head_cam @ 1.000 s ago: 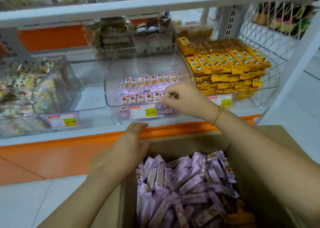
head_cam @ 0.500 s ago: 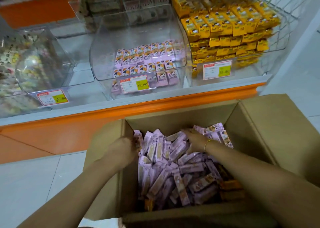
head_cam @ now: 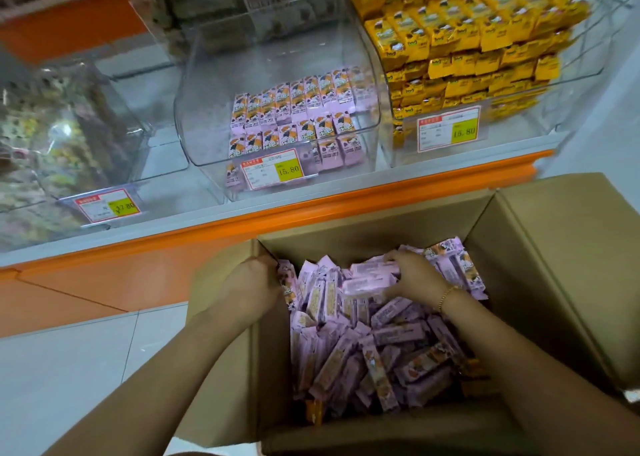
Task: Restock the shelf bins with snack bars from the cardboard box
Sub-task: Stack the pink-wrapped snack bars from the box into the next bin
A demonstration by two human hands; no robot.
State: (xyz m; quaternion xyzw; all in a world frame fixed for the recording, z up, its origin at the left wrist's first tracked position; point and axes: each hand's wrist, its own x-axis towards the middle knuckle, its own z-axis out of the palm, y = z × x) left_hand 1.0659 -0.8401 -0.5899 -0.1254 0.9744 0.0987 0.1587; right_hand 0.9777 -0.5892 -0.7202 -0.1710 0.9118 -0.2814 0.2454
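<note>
An open cardboard box [head_cam: 540, 268] sits in front of the shelf, filled with several loose purple snack bars [head_cam: 367, 345]. My right hand [head_cam: 412, 275] is inside the box near its far edge, fingers curled round a small bunch of purple bars [head_cam: 367, 279]. My left hand [head_cam: 252, 282] grips the box's left wall at its top edge. On the shelf, the clear middle bin [head_cam: 277, 57] holds neat rows of the same purple bars [head_cam: 294, 116] along its front right part.
A clear bin of yellow snack packs [head_cam: 478, 47] stands to the right of the middle bin, and a bin of mixed sweets [head_cam: 62, 137] to the left. Price tags hang on the bin fronts. The shelf has an orange front edge [head_cam: 311, 210]. Pale floor tiles [head_cam: 69, 369] lie left of the box.
My right hand left the middle bin, dropped into the box and closed round a bunch of purple bars. My left hand slid down to the box's left wall. The view tilted downward.
</note>
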